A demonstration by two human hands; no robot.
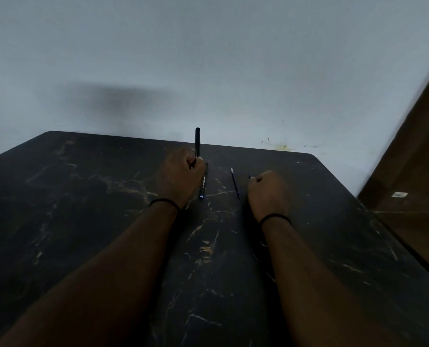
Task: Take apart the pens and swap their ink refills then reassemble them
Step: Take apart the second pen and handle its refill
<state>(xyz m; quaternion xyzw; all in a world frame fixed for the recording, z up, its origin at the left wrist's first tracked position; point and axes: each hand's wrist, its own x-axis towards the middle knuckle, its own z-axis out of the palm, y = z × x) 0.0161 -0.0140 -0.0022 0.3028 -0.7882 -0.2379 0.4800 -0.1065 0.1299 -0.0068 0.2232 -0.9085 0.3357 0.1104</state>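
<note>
While left hand (183,175) holds a pen barrel (197,141) upright, right hand (267,191) fisted — forearms outstretched

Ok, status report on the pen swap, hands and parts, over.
Left hand grips a black pen barrel upright. Right hand curled, thin tip showing at its fingers. Second pen and loose refill on table. Nothing blocking.

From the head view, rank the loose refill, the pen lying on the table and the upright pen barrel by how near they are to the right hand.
1. Loose refill, just left of the right hand.
2. Lying pen, farther left, beside the left hand.
3. Upright barrel, gripped by the left hand, farthest back.
</note>
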